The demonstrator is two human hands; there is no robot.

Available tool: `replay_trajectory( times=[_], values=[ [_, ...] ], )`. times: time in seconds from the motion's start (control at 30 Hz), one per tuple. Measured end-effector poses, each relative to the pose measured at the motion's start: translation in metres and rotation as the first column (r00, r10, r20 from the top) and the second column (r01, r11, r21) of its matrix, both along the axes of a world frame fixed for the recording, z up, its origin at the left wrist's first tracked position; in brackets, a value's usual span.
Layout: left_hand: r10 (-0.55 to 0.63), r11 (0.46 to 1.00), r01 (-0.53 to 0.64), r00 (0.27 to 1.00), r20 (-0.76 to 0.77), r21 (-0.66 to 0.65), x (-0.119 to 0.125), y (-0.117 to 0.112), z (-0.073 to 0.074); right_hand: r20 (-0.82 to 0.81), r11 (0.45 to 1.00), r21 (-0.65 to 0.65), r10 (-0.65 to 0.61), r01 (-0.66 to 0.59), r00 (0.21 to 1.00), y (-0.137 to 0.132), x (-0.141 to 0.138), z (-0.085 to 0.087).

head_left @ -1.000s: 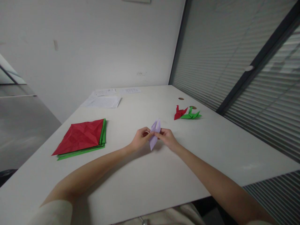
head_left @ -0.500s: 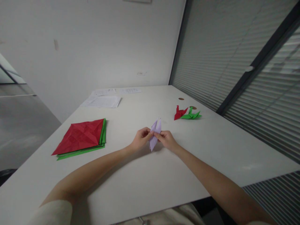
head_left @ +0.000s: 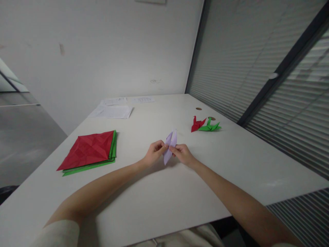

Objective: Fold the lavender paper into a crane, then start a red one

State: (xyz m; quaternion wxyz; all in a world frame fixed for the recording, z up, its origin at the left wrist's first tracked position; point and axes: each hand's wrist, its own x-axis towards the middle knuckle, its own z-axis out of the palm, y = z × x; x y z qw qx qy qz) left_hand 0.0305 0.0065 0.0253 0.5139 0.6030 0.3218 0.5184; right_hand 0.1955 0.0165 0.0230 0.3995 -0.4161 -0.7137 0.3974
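A folded piece of light purple origami paper [head_left: 168,157], narrow and pointed at both ends, is held above the white table between my two hands. My left hand [head_left: 155,151] pinches its left side with thumb and fingers. On the other side my right hand [head_left: 182,153] is closed on it, thumb in front near the middle. A slit splits the upper part into two points. The fingertips behind the paper are hidden.
A red folded paper crane [head_left: 197,124] and a green one [head_left: 210,126] touch each other at the right. Creased red paper [head_left: 89,148] lies on green sheets [head_left: 112,151] at the left. Printed papers [head_left: 113,111] sit farther back. A blind-covered glass wall [head_left: 231,68] borders the right side.
The purple paper has tilted slightly, and its two upper points look closer together. Both hands keep nearly the same place and grip.
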Motion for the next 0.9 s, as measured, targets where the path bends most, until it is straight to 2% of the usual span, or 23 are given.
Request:
replay_trajectory(
  times=[0.23,0.43,0.6,0.73,0.9],
  values=[
    [-0.044,0.995,0.052,0.996,0.082,-0.090,0.0024,-0.0009,0.0003,-0.028,0.999,-0.023,0.042,-0.043,0.999,-0.0027,0.0001,0.0039],
    [-0.017,0.962,0.039,0.996,0.085,-0.269,0.0000,-0.0009,0.0006,-0.158,1.000,-0.012,0.021,-0.023,0.987,-0.0008,0.0011,0.0084],
    [-0.036,0.962,0.066,0.992,0.118,-0.263,0.0008,0.0004,-0.0030,-0.169,1.000,-0.013,-0.015,0.013,0.986,0.0024,0.0015,0.0052],
    [-0.052,0.967,0.090,0.985,0.165,-0.237,0.0018,0.0015,-0.0002,-0.115,0.999,0.008,0.035,-0.034,0.993,0.0011,0.0006,0.0034],
    [-0.070,0.939,0.142,0.971,0.227,-0.315,-0.0002,0.0008,0.0063,-0.161,0.999,0.016,0.031,-0.029,0.986,-0.0005,0.0022,0.0098]
  ],
)
